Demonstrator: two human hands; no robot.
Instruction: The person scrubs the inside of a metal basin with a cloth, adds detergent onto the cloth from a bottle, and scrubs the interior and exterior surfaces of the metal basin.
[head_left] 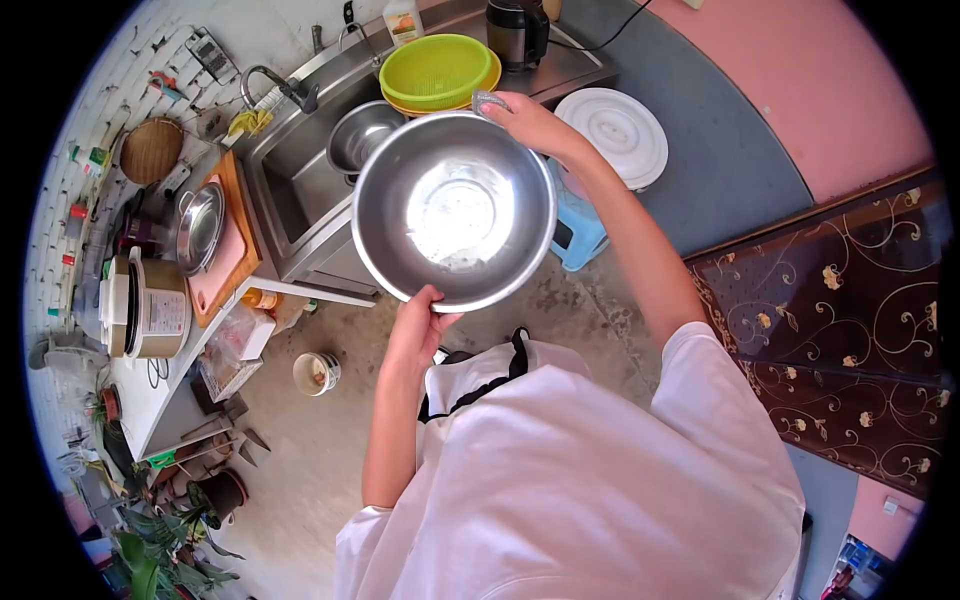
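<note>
A large stainless steel basin (400,200) is tilted with its shiny inside facing me. My left hand (424,318) is closed on its near rim, with the thumb over the edge. At the far rim, my right hand (525,122) is closed on a small grey scouring pad (489,101), which is against or just beside the basin's edge. Behind the basin, a smaller metal bowl (350,140) sits at the sink (290,195). A green strainer basket (437,70) rests on a yellow one, close to my right hand.
A white round lid (615,135) and a blue plastic stool (577,235) are to the right. A faucet (285,88) bends over the sink. On the left counter are a pot lid (202,228) and a rice cooker (160,305). A small bucket (316,373) stands on the floor.
</note>
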